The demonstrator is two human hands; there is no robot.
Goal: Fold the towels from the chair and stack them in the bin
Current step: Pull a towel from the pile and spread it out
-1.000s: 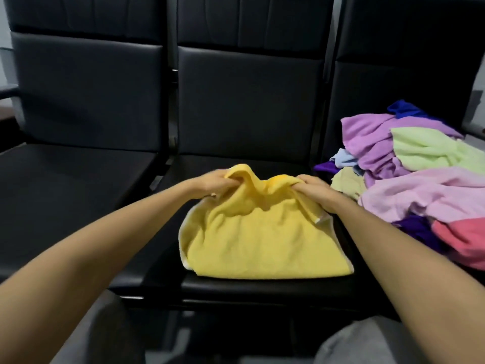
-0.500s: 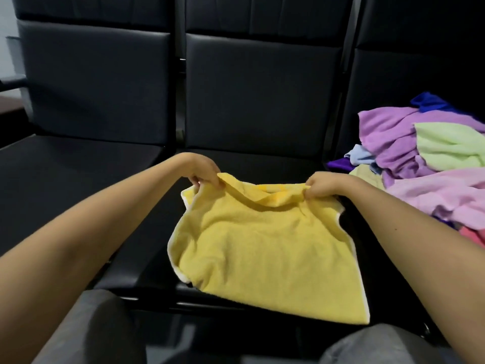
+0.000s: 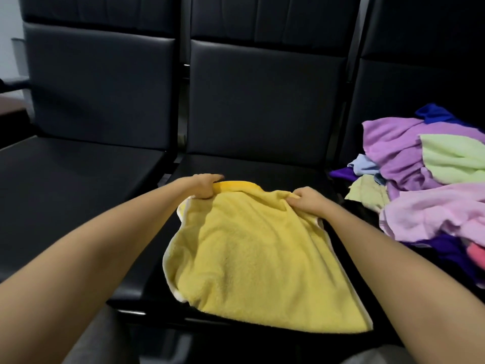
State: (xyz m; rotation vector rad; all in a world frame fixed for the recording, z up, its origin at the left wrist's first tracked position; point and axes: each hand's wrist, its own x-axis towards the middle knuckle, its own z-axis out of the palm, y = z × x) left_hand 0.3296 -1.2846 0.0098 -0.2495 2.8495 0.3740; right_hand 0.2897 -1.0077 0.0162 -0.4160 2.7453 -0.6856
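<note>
Gripping far edge of yellow towel (image 3: 257, 261) on middle seat (image 3: 252, 166), left hand (image 3: 204, 186) and right hand (image 3: 305, 202) fingers pinching cloth, towel pile (image 3: 425, 185) right of it.

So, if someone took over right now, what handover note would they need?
Left hand and right hand each grip the far edge of the yellow towel. It lies on the middle seat, its near edge hanging over the front.
The pile of unfolded towels sits on the seat to the right.
The bin is out of view, so what is already stacked is unknown.
Left to do: finish folding this towel, bin it, then work through the pile.
</note>
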